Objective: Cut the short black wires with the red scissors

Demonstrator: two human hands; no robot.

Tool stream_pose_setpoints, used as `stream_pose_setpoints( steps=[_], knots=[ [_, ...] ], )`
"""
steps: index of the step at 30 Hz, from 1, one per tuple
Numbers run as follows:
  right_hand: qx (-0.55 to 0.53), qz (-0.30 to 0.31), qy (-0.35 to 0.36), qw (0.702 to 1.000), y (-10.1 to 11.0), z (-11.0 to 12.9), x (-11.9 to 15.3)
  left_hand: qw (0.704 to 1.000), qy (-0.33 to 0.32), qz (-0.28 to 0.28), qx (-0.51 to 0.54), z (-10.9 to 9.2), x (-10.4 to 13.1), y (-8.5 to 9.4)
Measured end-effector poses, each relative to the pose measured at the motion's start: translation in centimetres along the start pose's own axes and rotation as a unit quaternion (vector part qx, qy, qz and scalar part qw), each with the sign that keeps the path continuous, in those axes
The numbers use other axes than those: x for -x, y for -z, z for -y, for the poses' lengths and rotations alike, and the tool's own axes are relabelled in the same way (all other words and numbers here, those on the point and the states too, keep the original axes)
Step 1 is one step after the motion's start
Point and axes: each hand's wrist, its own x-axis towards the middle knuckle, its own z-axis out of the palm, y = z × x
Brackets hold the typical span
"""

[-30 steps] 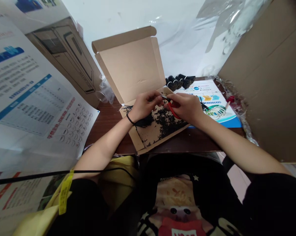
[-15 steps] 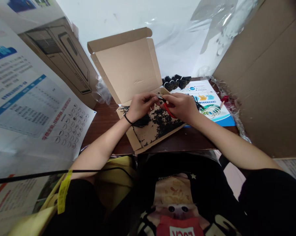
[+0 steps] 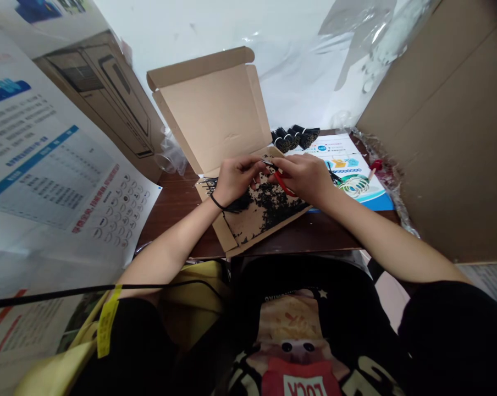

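Note:
Over an open cardboard box point(image 3: 232, 247), my two hands meet fingertip to fingertip. My right hand point(image 3: 304, 176) is closed on a pair of red-handled scissors point(image 3: 285, 186), with the blades pointing toward my left hand point(image 3: 237, 179). The left fingers are pinched at the blade tips; what they hold is too small to make out. Small black clippings point(image 3: 273, 203) cover much of the box floor. Below my left wrist lies a bunch of thin black strips point(image 3: 238, 206), partly hidden by the hand. More dark strips with pale ends point(image 3: 209, 186) stick out past the box's left side.
Behind the box, several banded black bundles point(image 3: 293, 137) lie against the wall. On the right, a printed sheet point(image 3: 380, 201) bears a coil of pale rings point(image 3: 355, 187). Cardboard point(image 3: 450, 137) walls the right side; a paper sheet point(image 3: 59, 181) hangs left. A black cable point(image 3: 166, 285) crosses my left arm.
Both hands stay nearly in place, with the scissors still at the left fingertips. The view has shifted very slightly; nothing else visibly differs.

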Motion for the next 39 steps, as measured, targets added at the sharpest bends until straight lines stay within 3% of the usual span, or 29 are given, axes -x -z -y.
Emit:
stream_pose_setpoints(
  steps=[11, 14, 19, 25, 29, 39],
  knots=[
    [0.063, -0.013, -0.001, 0.998, -0.2, -0.1, 0.2, 0.999, 0.019, 0.022, 0.035, 0.1, -0.2, -0.1],
    [0.075, -0.044, -0.020, 0.996, -0.4, 0.1, 0.4, 0.996, 0.020, -0.004, 0.081, 0.2, -0.4, -0.1],
    [-0.010, -0.088, -0.050, 0.995, -0.5, 0.3, 0.3, 0.990, 0.004, -0.049, 0.133, 0.4, -0.8, 0.2],
    [-0.071, -0.072, -0.064, 0.993, -0.8, 0.0, 0.1, 0.989, 0.028, -0.033, 0.144, 0.5, -0.8, 0.2],
    [-0.074, -0.062, -0.070, 0.993, -0.7, -0.2, 0.1, 0.990, 0.053, -0.039, 0.128, 0.5, -0.7, 0.2],
    [-0.075, -0.070, -0.053, 0.993, -0.8, 0.0, 0.2, 0.998, 0.013, -0.042, 0.038, 1.0, -0.8, 0.3]
  ],
)
